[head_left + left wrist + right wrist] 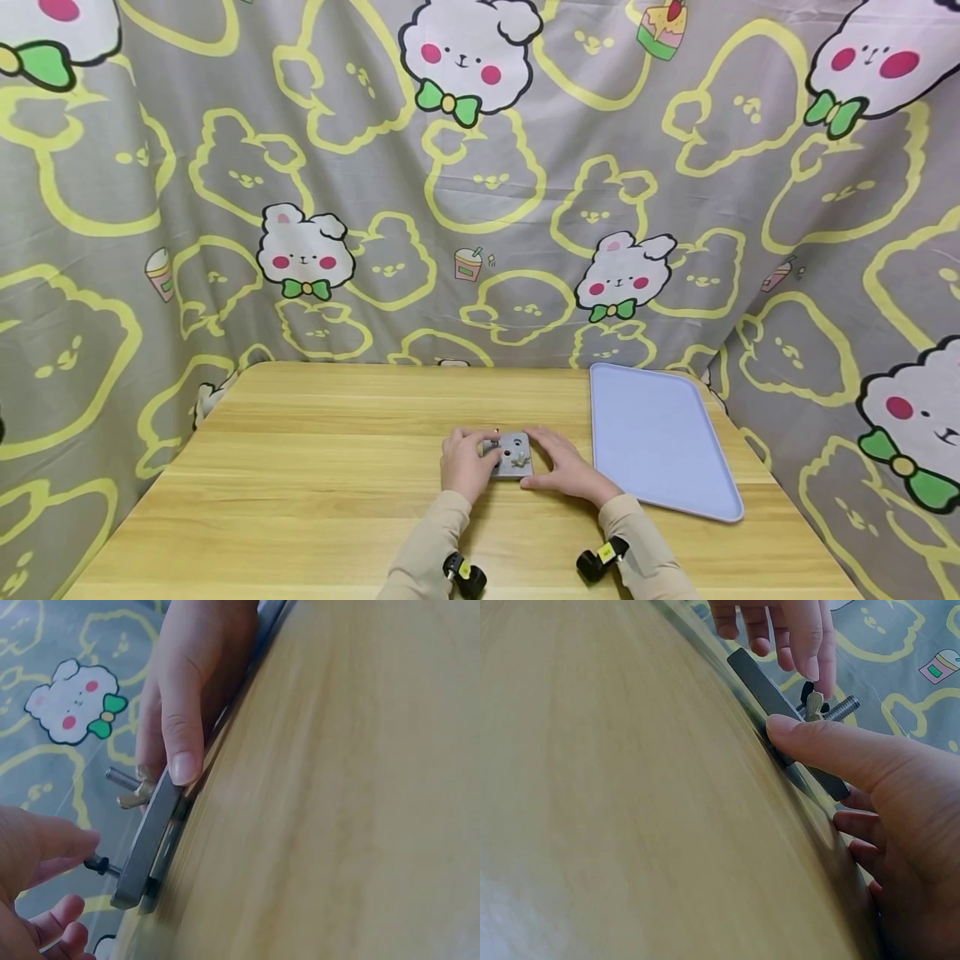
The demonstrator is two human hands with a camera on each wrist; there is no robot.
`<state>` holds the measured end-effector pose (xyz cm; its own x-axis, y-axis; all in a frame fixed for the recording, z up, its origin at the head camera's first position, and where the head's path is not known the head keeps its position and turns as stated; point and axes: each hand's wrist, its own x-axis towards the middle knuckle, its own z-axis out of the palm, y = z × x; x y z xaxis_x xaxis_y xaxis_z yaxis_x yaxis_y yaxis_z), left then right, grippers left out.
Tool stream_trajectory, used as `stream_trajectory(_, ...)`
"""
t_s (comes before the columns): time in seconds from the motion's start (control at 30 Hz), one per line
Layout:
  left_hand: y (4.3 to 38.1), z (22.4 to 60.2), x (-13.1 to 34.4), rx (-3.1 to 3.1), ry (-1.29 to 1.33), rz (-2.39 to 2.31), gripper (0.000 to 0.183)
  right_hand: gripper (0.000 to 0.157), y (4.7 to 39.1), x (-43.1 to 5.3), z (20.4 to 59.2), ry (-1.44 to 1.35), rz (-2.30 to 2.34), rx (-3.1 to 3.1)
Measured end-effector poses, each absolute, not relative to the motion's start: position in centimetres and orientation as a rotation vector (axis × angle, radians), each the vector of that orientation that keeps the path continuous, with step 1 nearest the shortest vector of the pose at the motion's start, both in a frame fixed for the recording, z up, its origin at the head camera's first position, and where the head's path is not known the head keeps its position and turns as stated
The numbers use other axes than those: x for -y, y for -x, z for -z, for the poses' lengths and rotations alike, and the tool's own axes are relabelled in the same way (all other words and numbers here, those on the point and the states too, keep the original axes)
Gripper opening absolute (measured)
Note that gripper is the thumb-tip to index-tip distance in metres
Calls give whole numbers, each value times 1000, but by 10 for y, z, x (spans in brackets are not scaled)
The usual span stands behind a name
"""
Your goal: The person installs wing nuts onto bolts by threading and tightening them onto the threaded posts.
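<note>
A small grey metal plate lies on the wooden table between both hands. A brass-coloured wing nut sits on a threaded bolt that sticks up from the plate. Farther along stands a second screw with a black wing-shaped piece. My left hand pinches this black piece between thumb and index finger, its other fingers loosely bent. On the plate's right side, my right hand holds the plate, the thumb on its near edge and the fingers toward its far side, partly hidden.
A light blue tray lies on the right of the wooden table, close beside the right hand. A grey patterned curtain hangs behind the table and at both sides. Black wrist cameras are strapped to both sleeves.
</note>
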<state>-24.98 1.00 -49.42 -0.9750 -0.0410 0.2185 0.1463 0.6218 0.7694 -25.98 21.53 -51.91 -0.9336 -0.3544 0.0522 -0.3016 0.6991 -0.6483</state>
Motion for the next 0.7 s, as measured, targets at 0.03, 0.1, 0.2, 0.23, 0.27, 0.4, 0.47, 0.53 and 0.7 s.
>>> stream_trajectory(0.03,250,494,-9,2634,82,1279,20,93,260,-215,519,546,1058,-2824)
stream_trajectory(0.1,250,493,-9,2633,83,1280,18,92,260,-215,519,549,1055,-2826)
stream_trajectory(0.2,250,494,-8,2622,94,1268,15,92,260,-215,518,557,1059,-2827)
stream_trajectory(0.23,250,494,-8,2618,95,1261,14,92,260,-216,518,562,1059,-2828)
stream_trajectory(0.27,250,494,-8,2615,93,1258,12,92,260,-216,518,567,1056,-2830)
stream_trajectory(0.4,251,495,-6,2609,71,1234,9,92,260,-216,518,579,1047,-2834)
stream_trajectory(0.47,251,494,-5,2611,52,1234,8,92,260,-216,518,582,1047,-2833)
stream_trajectory(0.53,252,494,-3,2615,38,1230,9,92,260,-216,518,583,1051,-2831)
stream_trajectory(0.7,254,494,-1,2631,14,1233,10,93,260,-215,518,578,1051,-2831)
